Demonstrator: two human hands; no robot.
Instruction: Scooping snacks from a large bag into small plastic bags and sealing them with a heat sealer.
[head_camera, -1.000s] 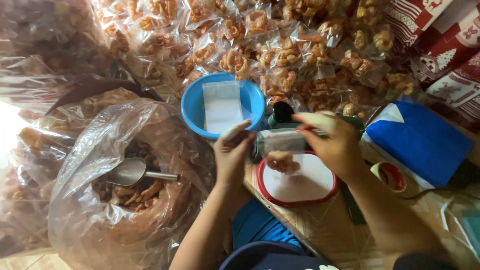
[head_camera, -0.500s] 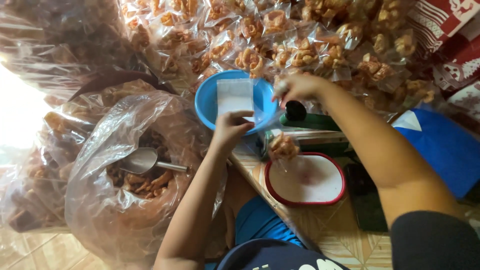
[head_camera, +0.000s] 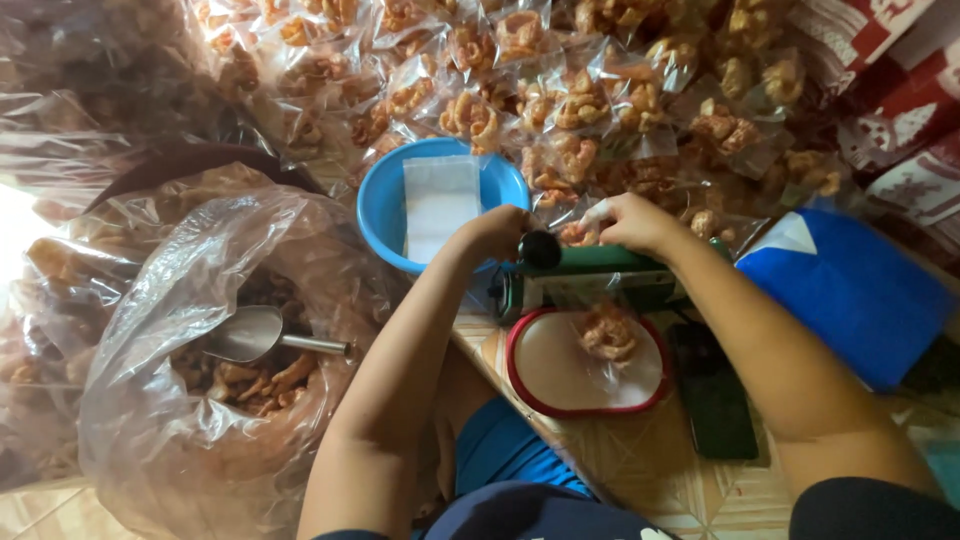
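My left hand is closed at the black knob of a green heat sealer, pressing its arm down. My right hand pinches the top edge of a small clear bag behind the sealer's arm. The bag's filled part, with golden-brown fried snack pieces, hangs in front of the sealer over a round red-rimmed plate. The bag's mouth is hidden under the sealer arm.
A blue bowl holds a stack of empty clear bags. A big plastic sack of loose snacks with a metal scoop sits at left. Several sealed packets are piled behind. A blue package and dark phone lie right.
My left hand left the empty bags and closed on the sealer's knob. My right hand came back to the sealer, and the filled bag now lies under its lowered arm.
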